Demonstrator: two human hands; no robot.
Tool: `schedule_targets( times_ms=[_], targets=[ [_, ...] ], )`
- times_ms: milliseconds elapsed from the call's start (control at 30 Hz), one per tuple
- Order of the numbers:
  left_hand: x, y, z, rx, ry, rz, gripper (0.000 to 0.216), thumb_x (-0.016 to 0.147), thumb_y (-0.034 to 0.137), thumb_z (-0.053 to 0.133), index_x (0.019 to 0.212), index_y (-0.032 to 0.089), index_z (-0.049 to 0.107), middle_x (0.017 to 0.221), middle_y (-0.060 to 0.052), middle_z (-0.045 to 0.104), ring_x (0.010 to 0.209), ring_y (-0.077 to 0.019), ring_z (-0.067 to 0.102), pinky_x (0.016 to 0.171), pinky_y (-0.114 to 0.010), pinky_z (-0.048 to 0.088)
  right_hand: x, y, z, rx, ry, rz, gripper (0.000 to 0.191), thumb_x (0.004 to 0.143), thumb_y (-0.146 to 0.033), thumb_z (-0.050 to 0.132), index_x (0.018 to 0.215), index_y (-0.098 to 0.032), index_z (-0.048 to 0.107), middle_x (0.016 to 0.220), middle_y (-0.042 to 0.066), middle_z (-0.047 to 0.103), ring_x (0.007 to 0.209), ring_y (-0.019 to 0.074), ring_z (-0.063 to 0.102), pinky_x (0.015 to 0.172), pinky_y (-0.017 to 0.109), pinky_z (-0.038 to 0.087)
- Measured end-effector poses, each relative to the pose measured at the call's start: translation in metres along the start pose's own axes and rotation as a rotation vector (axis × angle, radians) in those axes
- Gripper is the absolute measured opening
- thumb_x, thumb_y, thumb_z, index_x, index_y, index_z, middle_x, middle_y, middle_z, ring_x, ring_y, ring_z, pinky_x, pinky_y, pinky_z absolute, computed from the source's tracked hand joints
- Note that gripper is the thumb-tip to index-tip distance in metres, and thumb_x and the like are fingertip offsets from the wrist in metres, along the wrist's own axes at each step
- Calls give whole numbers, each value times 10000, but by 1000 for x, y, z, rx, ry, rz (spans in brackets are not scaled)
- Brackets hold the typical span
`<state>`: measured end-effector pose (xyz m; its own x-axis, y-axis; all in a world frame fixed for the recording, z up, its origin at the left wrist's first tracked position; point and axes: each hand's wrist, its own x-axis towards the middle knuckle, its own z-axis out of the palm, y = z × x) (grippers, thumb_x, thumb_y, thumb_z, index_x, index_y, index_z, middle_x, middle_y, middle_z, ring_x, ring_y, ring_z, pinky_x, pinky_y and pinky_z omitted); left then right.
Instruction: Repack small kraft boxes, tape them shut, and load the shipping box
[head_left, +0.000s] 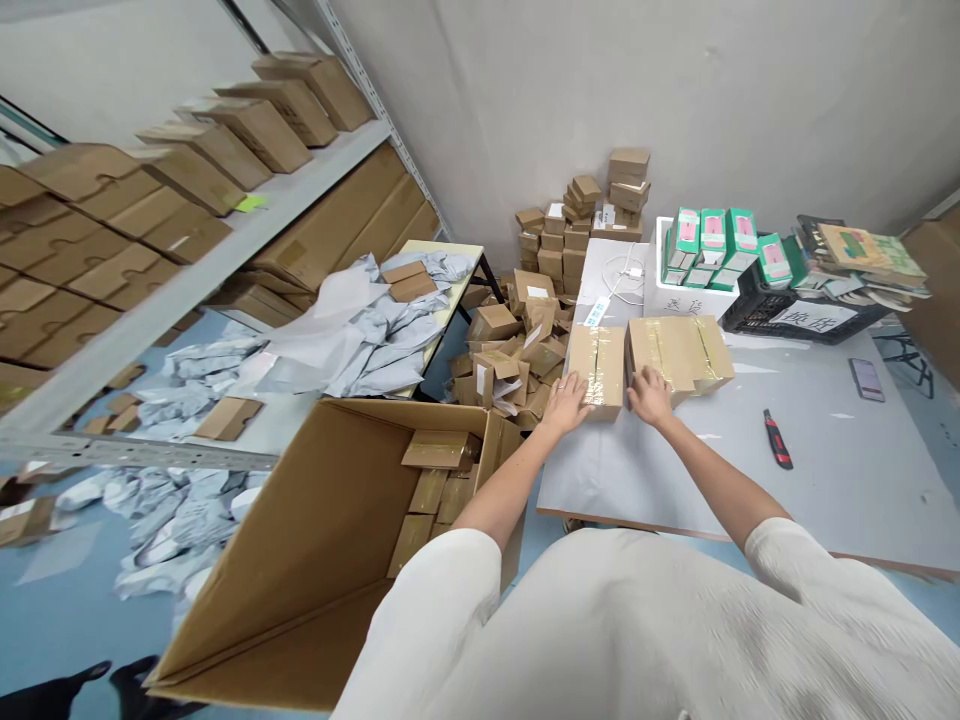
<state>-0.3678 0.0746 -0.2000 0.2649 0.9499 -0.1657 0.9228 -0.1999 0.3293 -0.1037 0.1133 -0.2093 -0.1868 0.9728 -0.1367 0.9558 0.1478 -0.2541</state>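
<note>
A small taped cardboard box (606,375) stands on the grey table near its left end. My left hand (566,403) grips its near left corner, fingers bent over the edge. On the other side, my right hand (650,395) has curled fingers at the narrow gap between this box and a pair of taped cardboard boxes (682,350). It touches the near left corner of that pair; whether it also presses the small box is hard to see. Clear tape shines across the tops of the boxes.
A large open carton (300,520) with several taped boxes stands left of the table (750,470). A red-black utility knife (778,440) and phone (866,380) lie rightward. Behind are a white bin (686,300), black crate (795,315) and piled boxes (525,340). Shelving (225,260) fills the left.
</note>
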Motion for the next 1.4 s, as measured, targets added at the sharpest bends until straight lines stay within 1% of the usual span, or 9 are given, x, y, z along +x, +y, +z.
schedule_targets(
  times_ms=[100, 233, 400, 633, 800, 967, 1167, 1300, 1400],
  targets=[
    [11, 6, 1, -12, -30, 69, 681, 1045, 478, 609, 1677, 269, 467, 1783, -157, 374, 1689, -345, 271, 1396, -529, 186, 10, 39, -8, -50, 42, 164, 667, 1082, -491, 397, 1689, -223, 468, 1796, 222, 308, 1619, 426, 301, 1250, 643, 273],
    [25, 11, 7, -16, -61, 53, 643, 1051, 432, 605, 1658, 250, 500, 1772, -161, 390, 1677, -347, 289, 1386, -510, 229, 18, 68, -10, -41, -72, 248, 720, 1101, -581, 338, 1752, -276, 373, 1847, 202, 193, 1671, 427, 223, 1263, 672, 261],
    [34, 9, 8, -29, -60, -4, 630, 1077, 430, 550, 1683, 273, 474, 1796, -144, 360, 1697, -350, 229, 1387, -547, 211, 11, 47, 6, -77, -59, 220, 771, 1089, -631, 336, 1770, -269, 340, 1854, 189, 180, 1680, 435, 198, 1263, 667, 303],
    [36, -8, -2, -15, -135, -29, 608, 1083, 428, 559, 1679, 359, 461, 1826, -122, 312, 1705, -356, 206, 1362, -679, 175, 3, 11, 16, -10, -16, 212, 776, 1080, -628, 375, 1764, -260, 364, 1835, 211, 231, 1645, 472, 231, 1258, 693, 279],
    [37, -5, -4, -6, -138, -28, 653, 1059, 350, 529, 1698, 259, 428, 1833, -180, 275, 1715, -382, 179, 1371, -684, 111, 4, 14, 4, -10, -114, 211, 783, 1071, -664, 408, 1759, -295, 361, 1848, 178, 209, 1633, 452, 274, 1241, 649, 334],
    [47, 32, 0, -45, -121, 41, 645, 1055, 354, 516, 1679, 213, 436, 1833, -198, 267, 1716, -384, 196, 1372, -656, 154, -9, 45, -12, -14, -115, 244, 709, 1101, -584, 362, 1733, -267, 406, 1858, 161, 199, 1657, 420, 241, 1266, 633, 314],
    [67, 97, 11, -93, -85, 219, 584, 1068, 328, 504, 1641, 217, 493, 1819, -163, 321, 1700, -342, 266, 1376, -592, 225, -24, 108, -21, 4, -68, 292, 678, 1082, -514, 430, 1703, -240, 454, 1838, 194, 237, 1653, 435, 254, 1259, 649, 303],
    [89, 146, 34, -204, -122, 348, 601, 1050, 303, 500, 1641, 194, 506, 1773, -161, 417, 1659, -315, 376, 1367, -524, 315, -22, 156, -26, 23, -56, 258, 668, 1056, -484, 505, 1680, -247, 482, 1825, 203, 266, 1643, 440, 269, 1245, 660, 314],
    [111, 184, 60, -306, -157, 340, 649, 1028, 309, 543, 1663, 194, 477, 1782, -157, 404, 1671, -316, 364, 1376, -504, 313, -12, 191, -27, 55, -50, 230, 673, 1047, -461, 535, 1685, -254, 475, 1823, 197, 269, 1649, 432, 261, 1249, 653, 321]
  ],
)
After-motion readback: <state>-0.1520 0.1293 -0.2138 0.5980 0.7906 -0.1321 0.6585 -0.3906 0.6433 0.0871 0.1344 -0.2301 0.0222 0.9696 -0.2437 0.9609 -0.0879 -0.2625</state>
